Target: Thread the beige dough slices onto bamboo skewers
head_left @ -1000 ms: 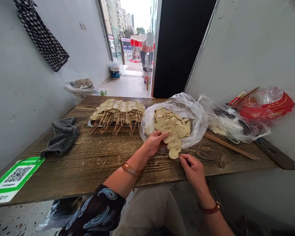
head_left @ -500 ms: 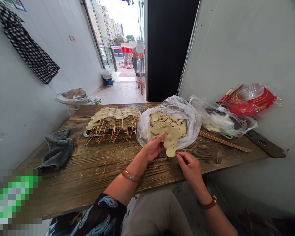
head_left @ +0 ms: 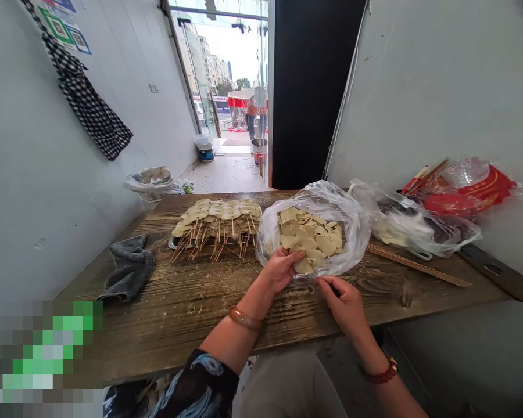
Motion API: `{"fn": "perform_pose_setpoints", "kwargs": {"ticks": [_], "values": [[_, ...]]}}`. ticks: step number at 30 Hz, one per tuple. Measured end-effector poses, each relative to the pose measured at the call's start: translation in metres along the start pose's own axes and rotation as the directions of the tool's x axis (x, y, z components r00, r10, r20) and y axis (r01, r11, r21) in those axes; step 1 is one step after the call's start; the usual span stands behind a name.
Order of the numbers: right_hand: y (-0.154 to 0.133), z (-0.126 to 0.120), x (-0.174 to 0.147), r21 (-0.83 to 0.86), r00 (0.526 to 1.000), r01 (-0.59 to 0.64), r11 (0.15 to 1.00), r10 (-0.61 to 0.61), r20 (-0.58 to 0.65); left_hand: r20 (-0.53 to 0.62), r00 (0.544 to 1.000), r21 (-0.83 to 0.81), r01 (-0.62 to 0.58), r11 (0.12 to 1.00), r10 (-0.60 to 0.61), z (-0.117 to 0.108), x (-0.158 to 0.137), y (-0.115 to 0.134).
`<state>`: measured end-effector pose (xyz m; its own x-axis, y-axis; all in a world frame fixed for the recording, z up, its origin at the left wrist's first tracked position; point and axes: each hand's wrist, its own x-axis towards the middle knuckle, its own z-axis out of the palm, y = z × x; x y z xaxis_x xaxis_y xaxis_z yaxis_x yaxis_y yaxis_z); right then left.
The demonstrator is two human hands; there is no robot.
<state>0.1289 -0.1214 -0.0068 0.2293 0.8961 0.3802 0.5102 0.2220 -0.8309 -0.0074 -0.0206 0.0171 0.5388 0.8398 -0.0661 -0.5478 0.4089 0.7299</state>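
My left hand (head_left: 281,271) pinches a row of thin, round, pale-yellow slices (head_left: 310,262) between thumb and fingers, at the near side of a clear plastic bag (head_left: 358,226). A thin wooden skewer (head_left: 314,269) runs out of the lowest slice. Its lower end is in the closed fingertips of my right hand (head_left: 343,301). More loose slices (head_left: 330,233) fill the open bag behind my hands. To the left, a pile of skewered slices (head_left: 220,212) rests on a metal tray (head_left: 172,242), its sticks pointing towards me.
A bundle of bare skewers (head_left: 421,267) lies right of the bag. Beyond it are another plastic bag (head_left: 412,223) and red packaging (head_left: 470,194). A dark grey cloth (head_left: 131,268) lies at the wooden table's (head_left: 187,325) left side. A person (head_left: 253,113) stands outside the doorway.
My view has shifted, so everything sits further right and a little lower. The row of slices is now turned more face-on, and a length of skewer shows between the lowest slice and my right fingertips.
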Motion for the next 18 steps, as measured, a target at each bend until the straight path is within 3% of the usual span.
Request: {"fn": "perform_pose_setpoints", "kwargs": {"ticks": [4,10,13,18], "values": [[0.008,0.001,-0.004,-0.055,1.0,-0.008,0.998,0.008,-0.014,-0.031,0.999,-0.009,-0.009,1.0,0.009,-0.001,-0.002,-0.004],[0.018,-0.011,0.001,-0.099,0.986,0.085,0.991,-0.07,0.149,-0.02,0.999,-0.037,-0.047,0.998,0.047,-0.006,0.0,-0.009],[0.013,-0.018,0.01,-0.106,0.98,0.056,0.993,-0.034,0.197,-0.017,0.997,-0.046,-0.077,0.996,0.077,-0.008,0.001,-0.01],[-0.014,-0.029,0.033,-0.096,0.985,-0.042,0.995,0.057,0.162,0.012,0.996,-0.012,-0.084,0.996,0.084,-0.01,-0.002,-0.005]]}}
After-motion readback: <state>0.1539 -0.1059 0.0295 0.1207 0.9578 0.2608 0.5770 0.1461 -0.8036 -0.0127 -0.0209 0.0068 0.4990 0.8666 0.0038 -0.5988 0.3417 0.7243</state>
